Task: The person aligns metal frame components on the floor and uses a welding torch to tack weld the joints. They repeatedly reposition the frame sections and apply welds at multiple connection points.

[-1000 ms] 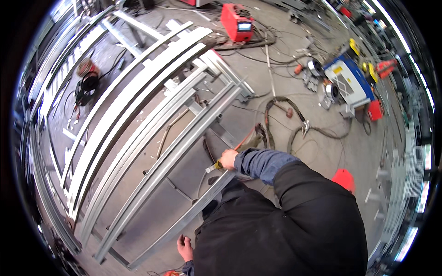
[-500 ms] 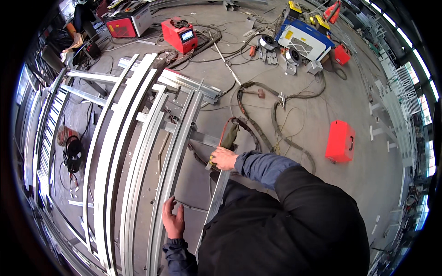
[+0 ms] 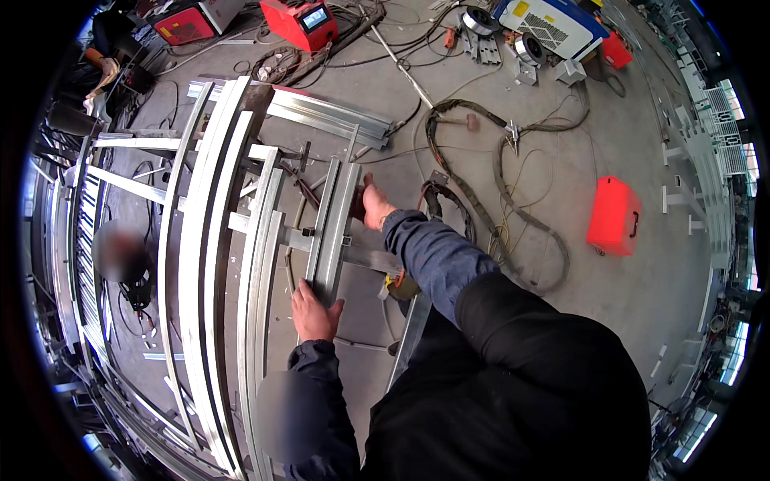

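Steel channel section point(image 3: 335, 220), a short grey double-ribbed length, lies across a flat crossbar point(image 3: 365, 256) of the large welded frame point(image 3: 208, 264), running from near to far just left of the person's body. Both hands are on it. The left hand point(image 3: 314, 313) grips its near end, fingers curled over the end of the channel and thumb spread out to the right. The right hand point(image 3: 373, 204) is at the far part of the channel, on its right edge, fingers wrapped against the side; whether they close fully around it cannot be told. So the piece sits between the two hands, left hand near, right hand far.

To the left, long curved rails of the frame sweep from near to far. Far from the hands, a red welding machine point(image 3: 303, 20) stands on the concrete floor point(image 3: 642, 128), with thick cables point(image 3: 497, 208) looping to the right of the right forearm. A red case point(image 3: 613, 216) lies well apart on the right.
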The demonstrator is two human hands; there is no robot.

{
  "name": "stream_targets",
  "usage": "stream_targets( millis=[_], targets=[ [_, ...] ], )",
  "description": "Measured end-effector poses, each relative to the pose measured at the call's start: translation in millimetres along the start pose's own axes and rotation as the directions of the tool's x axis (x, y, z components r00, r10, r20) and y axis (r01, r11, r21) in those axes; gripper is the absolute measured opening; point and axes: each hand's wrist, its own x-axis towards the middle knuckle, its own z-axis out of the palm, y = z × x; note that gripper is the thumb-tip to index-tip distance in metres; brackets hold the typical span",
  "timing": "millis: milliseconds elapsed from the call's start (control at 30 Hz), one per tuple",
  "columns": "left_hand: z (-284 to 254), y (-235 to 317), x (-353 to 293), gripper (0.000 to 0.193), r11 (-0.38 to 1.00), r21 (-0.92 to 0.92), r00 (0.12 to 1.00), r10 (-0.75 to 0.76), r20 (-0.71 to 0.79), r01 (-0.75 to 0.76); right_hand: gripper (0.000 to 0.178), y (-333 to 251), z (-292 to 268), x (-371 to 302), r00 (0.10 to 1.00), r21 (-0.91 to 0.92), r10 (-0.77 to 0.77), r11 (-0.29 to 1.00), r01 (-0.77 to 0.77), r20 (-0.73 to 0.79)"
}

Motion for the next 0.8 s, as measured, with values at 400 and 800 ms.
stream_targets(
  millis=[400, 800],
  targets=[
    [11, 27, 51, 0.088, 0.996, -0.057, 0.997, -0.067, -0.027, 0.066, 0.104, 22, 21, 0, 0.952, 0.203, 0.005, 0.977, -0.070, 0.307],
    [0, 33, 49, 0.071, 0.992, -0.036, 0.993, -0.121, 0.011, 0.121, 0.061, 21, 35, 3, 0.985, 0.331, -0.103, 0.942, 0.052, 0.138]
  ],
)
